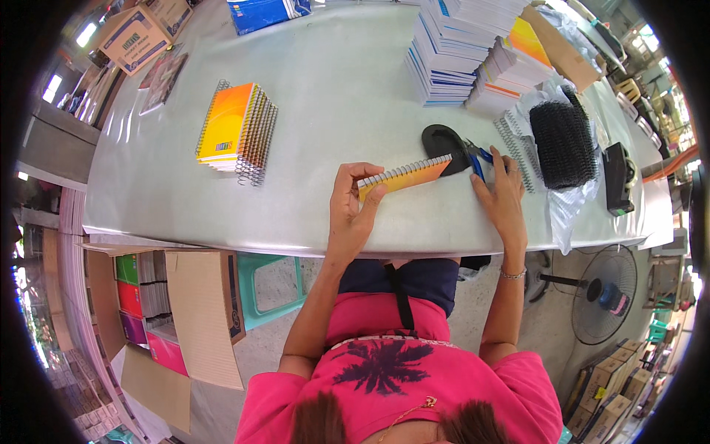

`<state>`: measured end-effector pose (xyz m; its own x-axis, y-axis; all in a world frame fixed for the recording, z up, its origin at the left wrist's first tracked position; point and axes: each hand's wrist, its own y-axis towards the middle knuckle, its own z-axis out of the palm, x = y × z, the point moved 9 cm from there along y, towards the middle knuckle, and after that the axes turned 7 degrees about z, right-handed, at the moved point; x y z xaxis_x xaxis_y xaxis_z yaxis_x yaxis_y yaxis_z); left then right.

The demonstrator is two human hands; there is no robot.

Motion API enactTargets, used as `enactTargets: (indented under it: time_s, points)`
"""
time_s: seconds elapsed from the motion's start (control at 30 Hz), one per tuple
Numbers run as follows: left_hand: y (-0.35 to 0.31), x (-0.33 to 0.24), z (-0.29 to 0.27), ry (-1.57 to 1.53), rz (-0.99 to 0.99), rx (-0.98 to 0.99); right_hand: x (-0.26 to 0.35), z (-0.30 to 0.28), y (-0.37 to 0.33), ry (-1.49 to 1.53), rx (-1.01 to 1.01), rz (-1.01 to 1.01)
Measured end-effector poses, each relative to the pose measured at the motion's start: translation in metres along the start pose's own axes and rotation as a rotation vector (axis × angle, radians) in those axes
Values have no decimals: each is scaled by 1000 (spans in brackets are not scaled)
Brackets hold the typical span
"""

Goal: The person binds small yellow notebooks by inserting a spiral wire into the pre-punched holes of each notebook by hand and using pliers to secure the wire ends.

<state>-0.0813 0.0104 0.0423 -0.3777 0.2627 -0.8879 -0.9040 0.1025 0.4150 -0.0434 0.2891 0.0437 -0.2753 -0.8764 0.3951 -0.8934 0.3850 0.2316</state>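
My left hand [353, 211] grips a spiral notebook [410, 177] with a yellow-orange cover, fingers and thumb pinching its left end, the wire coil facing up. My right hand [504, 196] has its thumb and index finger at the blue handles of a pair of pliers [478, 166]. The tips of the pliers lie at the edge of a black oval dish [441, 139]. Right beside that hand, loose metal coils [520, 148] lie on the table. A stack of yellow-orange spiral notebooks [228, 126] stands at the left, coils sticking out at its sides.
Tall stacks of bound paper [451, 52] rise at the back right. A bundle of black coils [562, 140] lies on plastic wrap near a black tape dispenser [618, 177]. Below the table's front edge stand an open carton [203, 318], a green stool [270, 288] and a fan [603, 294].
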Motion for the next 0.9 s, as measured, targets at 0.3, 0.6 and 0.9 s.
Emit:
enactTargets:
  time_s: [0.3, 0.6, 0.9]
  points:
    - [-1, -1, -2, 65, -7, -37, 49, -52, -29, 464, -195, 95]
    - [-4, -6, -12, 248, -50, -78, 139, -54, -82, 541, 34, -225]
    - [-5, -5, -15, 301, -129, -61, 150, -21, -97, 404, -3, -351]
